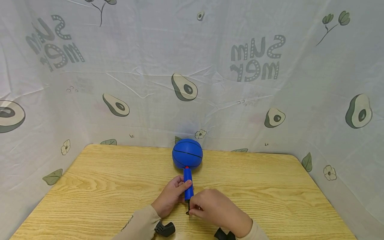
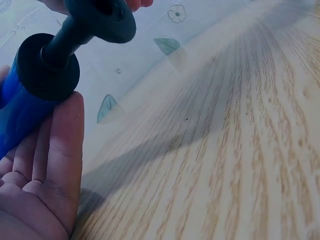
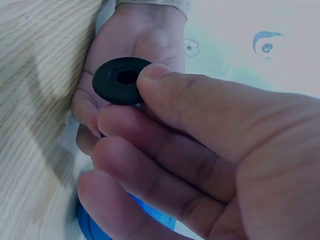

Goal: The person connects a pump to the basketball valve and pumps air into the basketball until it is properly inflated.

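Note:
A blue hand pump [image 1: 188,180] with a black handle points away from the person, its red tip at the blue ball [image 1: 187,154] in the head view. My left hand [image 1: 173,194] holds the pump's barrel, thumb on top and fingers beneath. In the left wrist view the barrel's black end cap [image 2: 47,67] and part of the black handle [image 2: 100,22] show. My right hand [image 1: 214,208] pinches the round handle end [image 3: 120,82] between thumb and forefinger. The rod is drawn partly out of the barrel. Whether the red tip is inside the ball cannot be seen.
The wooden table [image 1: 126,173] lies under everything, its back edge meeting a white patterned cloth [image 1: 144,66] that also hangs at both sides. The ball rests near that back edge. Black wrist devices [image 1: 165,229] are worn on both forearms.

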Tool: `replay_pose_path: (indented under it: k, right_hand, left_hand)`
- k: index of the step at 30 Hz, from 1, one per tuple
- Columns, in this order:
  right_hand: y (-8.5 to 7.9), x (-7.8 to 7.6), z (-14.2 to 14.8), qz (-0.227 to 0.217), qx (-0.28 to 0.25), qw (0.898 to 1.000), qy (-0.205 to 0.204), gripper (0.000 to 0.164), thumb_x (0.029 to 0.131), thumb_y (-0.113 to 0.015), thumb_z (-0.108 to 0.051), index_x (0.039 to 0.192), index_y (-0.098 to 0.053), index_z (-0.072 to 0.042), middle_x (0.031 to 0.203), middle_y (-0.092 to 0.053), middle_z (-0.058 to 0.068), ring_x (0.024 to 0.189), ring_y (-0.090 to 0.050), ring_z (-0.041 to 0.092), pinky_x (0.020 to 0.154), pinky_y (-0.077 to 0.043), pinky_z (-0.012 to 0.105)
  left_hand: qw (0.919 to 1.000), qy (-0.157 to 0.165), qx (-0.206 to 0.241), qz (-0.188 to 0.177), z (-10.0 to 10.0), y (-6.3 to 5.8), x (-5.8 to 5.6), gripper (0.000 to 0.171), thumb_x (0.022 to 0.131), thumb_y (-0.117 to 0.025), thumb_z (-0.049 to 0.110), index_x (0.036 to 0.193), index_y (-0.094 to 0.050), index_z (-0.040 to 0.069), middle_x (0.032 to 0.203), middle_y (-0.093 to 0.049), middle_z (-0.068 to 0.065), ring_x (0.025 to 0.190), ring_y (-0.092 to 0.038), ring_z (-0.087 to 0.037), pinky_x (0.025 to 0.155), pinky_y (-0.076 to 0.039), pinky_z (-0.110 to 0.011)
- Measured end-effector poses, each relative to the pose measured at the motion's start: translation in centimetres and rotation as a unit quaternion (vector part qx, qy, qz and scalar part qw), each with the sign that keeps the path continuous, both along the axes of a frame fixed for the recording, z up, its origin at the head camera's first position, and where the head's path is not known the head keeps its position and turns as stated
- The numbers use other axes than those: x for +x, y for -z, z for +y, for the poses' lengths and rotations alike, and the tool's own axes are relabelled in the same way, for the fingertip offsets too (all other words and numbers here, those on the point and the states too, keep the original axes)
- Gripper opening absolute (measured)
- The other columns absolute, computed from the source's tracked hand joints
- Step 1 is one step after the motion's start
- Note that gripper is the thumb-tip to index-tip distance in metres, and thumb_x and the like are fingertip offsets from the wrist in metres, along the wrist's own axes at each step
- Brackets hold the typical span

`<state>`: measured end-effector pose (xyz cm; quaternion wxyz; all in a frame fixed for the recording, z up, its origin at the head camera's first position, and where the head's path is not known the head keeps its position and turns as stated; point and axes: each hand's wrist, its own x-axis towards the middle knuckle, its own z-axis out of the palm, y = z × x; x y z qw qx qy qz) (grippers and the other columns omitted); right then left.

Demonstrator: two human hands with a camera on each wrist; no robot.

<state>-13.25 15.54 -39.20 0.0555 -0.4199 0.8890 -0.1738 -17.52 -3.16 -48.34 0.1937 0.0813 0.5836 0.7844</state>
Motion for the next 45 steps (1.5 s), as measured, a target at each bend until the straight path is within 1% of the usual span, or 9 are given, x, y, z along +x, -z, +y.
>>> replay_pose_path:
  k: [3,8,15,23,28,33,38,42,45]
  right_hand:
    - [-0.1,0.0,0.0,-0.007,-0.001,1.000,-0.015,0.011,0.094,-0.079,-0.021,0.083,-0.076,-0.020,0.077,-0.068,-0.018,0.063,-0.050,-0.011,0.060,-0.042,0.009]
    - [-0.2,0.2,0.0,-0.027,0.023,0.999,-0.042,0.013,0.093,-0.080,-0.020,0.081,-0.075,-0.020,0.072,-0.063,-0.020,0.063,-0.048,-0.012,0.060,-0.041,0.006]
    - [-0.4,0.7,-0.1,-0.037,0.042,0.993,-0.102,0.010,0.094,-0.078,-0.020,0.084,-0.077,-0.021,0.071,-0.060,-0.023,0.062,-0.045,-0.016,0.060,-0.039,0.004]
    - [-0.5,1.3,-0.1,-0.057,0.030,0.985,-0.159,0.014,0.097,-0.074,-0.022,0.084,-0.077,-0.021,0.072,-0.062,-0.024,0.063,-0.043,-0.023,0.062,-0.042,0.002]
    - [-0.4,1.1,0.1,-0.073,0.012,0.984,-0.164,0.012,0.097,-0.075,-0.021,0.085,-0.077,-0.019,0.074,-0.064,-0.022,0.065,-0.044,-0.024,0.063,-0.043,0.002]
    - [-0.1,0.7,0.3,-0.078,0.004,0.987,-0.144,0.011,0.097,-0.075,-0.019,0.086,-0.077,-0.019,0.074,-0.064,-0.022,0.065,-0.046,-0.021,0.063,-0.043,0.003]
    - [0.1,0.1,0.3,-0.073,0.010,0.994,-0.083,0.012,0.094,-0.078,-0.019,0.083,-0.076,-0.021,0.070,-0.060,-0.023,0.062,-0.048,-0.014,0.060,-0.042,0.006]
    - [0.2,-0.3,0.4,-0.075,0.004,0.997,-0.035,0.014,0.094,-0.078,-0.018,0.080,-0.074,-0.020,0.070,-0.058,-0.022,0.061,-0.049,-0.010,0.059,-0.043,0.010]
    - [0.3,-0.6,0.4,-0.068,-0.006,0.998,-0.012,0.015,0.094,-0.079,-0.019,0.079,-0.074,-0.020,0.070,-0.058,-0.022,0.061,-0.049,-0.009,0.059,-0.044,0.011]
  left_hand:
    - [0.9999,0.003,-0.011,0.005,0.0,0.1,0.1,0.041,0.106,-0.063,0.032,0.126,-0.048,0.000,0.099,-0.067,-0.001,0.085,-0.065,-0.011,0.066,-0.053,-0.024]
    - [0.9996,0.008,-0.022,0.015,0.1,0.3,0.1,0.042,0.106,-0.062,0.033,0.127,-0.049,-0.001,0.098,-0.066,-0.001,0.084,-0.063,-0.011,0.065,-0.051,-0.023]
    - [0.9998,0.008,-0.016,0.012,-0.2,0.2,0.0,0.047,0.106,-0.061,0.033,0.131,-0.046,-0.004,0.107,-0.066,-0.010,0.087,-0.066,-0.014,0.065,-0.054,-0.025]
    - [0.9999,0.008,-0.012,0.008,-0.2,0.2,0.0,0.048,0.106,-0.061,0.033,0.132,-0.046,-0.005,0.109,-0.066,-0.012,0.086,-0.066,-0.014,0.065,-0.056,-0.025]
    - [0.9999,0.002,-0.009,0.006,-0.1,0.3,0.0,0.047,0.106,-0.061,0.033,0.131,-0.046,-0.004,0.109,-0.066,-0.012,0.087,-0.066,-0.014,0.065,-0.055,-0.025]
    - [0.9999,-0.003,-0.009,0.005,0.0,0.2,0.0,0.047,0.106,-0.061,0.033,0.131,-0.045,-0.004,0.107,-0.066,-0.008,0.088,-0.066,-0.013,0.065,-0.056,-0.025]
    - [0.9999,-0.006,-0.015,0.005,0.0,0.1,0.1,0.045,0.106,-0.062,0.032,0.130,-0.046,-0.003,0.101,-0.065,-0.003,0.086,-0.065,-0.013,0.065,-0.055,-0.024]
    - [0.9998,-0.004,-0.022,0.004,0.1,0.0,0.1,0.043,0.106,-0.063,0.031,0.128,-0.047,-0.002,0.098,-0.065,-0.002,0.083,-0.063,-0.012,0.064,-0.054,-0.024]
    - [0.9997,-0.003,-0.023,0.003,0.1,0.0,0.1,0.041,0.106,-0.062,0.030,0.127,-0.048,-0.002,0.096,-0.065,-0.002,0.082,-0.064,-0.011,0.064,-0.054,-0.023]
